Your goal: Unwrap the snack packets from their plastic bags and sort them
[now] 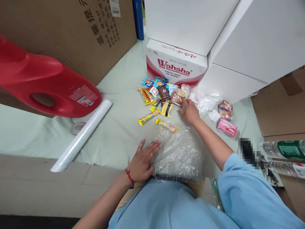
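Observation:
My left hand [143,160] lies flat, fingers stretched, at the left edge of a clear plastic bag [179,152] spread on the cloth. A red bracelet circles that wrist. My right hand [190,111] reaches to the snack pile, thumb and fingers apart, its fingertips next to a brown-and-white snack packet [176,99]; whether they touch it I cannot tell. Left of it lie a yellow packet with a dark band [167,109], a dark brown packet [163,92] and blue packets [147,82]. One yellow snack bar [149,117] lies nearer me; another yellow bar [166,125] rests at the bag's top edge.
Crumpled clear plastic [206,103] and a pink packet [227,127] lie at right. A white Wahaba-style "Wahaha" carton [176,65] stands behind the pile. At left are a red jug [59,86] and a white roll [82,136]. Plastic bottles [283,149] lie far right.

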A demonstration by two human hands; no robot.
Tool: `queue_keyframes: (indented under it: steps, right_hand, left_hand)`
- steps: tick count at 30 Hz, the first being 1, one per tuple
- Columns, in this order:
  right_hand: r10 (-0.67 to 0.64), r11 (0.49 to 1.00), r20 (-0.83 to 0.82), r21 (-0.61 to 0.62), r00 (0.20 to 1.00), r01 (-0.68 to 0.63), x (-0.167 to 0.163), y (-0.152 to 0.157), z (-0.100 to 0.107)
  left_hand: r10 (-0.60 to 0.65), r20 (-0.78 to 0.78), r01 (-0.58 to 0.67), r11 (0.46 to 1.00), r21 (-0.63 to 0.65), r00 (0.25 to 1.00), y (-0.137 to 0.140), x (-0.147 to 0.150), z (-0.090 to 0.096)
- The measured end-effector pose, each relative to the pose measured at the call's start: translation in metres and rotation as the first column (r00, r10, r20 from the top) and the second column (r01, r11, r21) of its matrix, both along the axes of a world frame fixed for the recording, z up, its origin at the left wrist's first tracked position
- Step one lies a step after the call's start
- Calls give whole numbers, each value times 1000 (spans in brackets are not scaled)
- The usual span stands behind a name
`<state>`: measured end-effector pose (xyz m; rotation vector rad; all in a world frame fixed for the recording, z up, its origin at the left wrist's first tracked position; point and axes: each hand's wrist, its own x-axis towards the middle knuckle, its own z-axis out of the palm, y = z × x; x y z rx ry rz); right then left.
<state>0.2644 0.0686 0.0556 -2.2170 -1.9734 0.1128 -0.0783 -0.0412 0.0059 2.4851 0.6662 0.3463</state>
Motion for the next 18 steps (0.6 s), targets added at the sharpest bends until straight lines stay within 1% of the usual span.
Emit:
queue_keyframes:
  steps: [2,4,7,9,10,12,13,14,15,16,17,18]
  right_hand:
    - [-46,999,58,-18,997,48,-12,23,-4]
    - [-86,995,102,-48,991,92,-17,33,-4]
    - [-111,993,121,-29,986,115,-13,26,3]
    - [-85,996,66,48,994,82,-1,9,13]
    - [-71,992,8,102,997,69,6,-2,19]
    - [-54,977,-175,193,983,88,23,-29,34]
    - [-45,971,-290,210,956,110,31,-44,43]
    - [-37,971,-407,199,913,129,38,-60,51]
    - [-34,978,-515,160,856,135,43,-76,60]
    - [-35,989,-609,95,793,116,46,-91,67]
    - [-43,998,-684,11,728,69,46,-106,74]
    - [-59,996,-741,-85,669,-7,44,-119,79]
  left_hand:
    - [3,-8,-3,1000,6,1000,-1,-1,-1]
    - [-1,-13,1,1000,22,1000,-1,-1,-2]
    - [3,-19,-2,999,43,1000,-2,-1,-3]
    - [6,-26,-5,999,46,1000,-1,0,-3]
    - [8,-30,-7,999,45,1000,-1,1,-3]
    - [10,-37,-9,999,42,999,-2,1,-2]
    - [13,-39,-11,999,44,999,-2,1,-3]
    - [19,-40,-17,999,47,999,-3,2,-3]
    - [27,-39,-24,998,54,999,-3,2,-3]
    - [36,-36,-33,998,61,999,-4,2,-4]
    - [46,-32,-44,997,67,998,-5,3,-4]
    - [56,-29,-54,996,71,998,-6,3,-4]
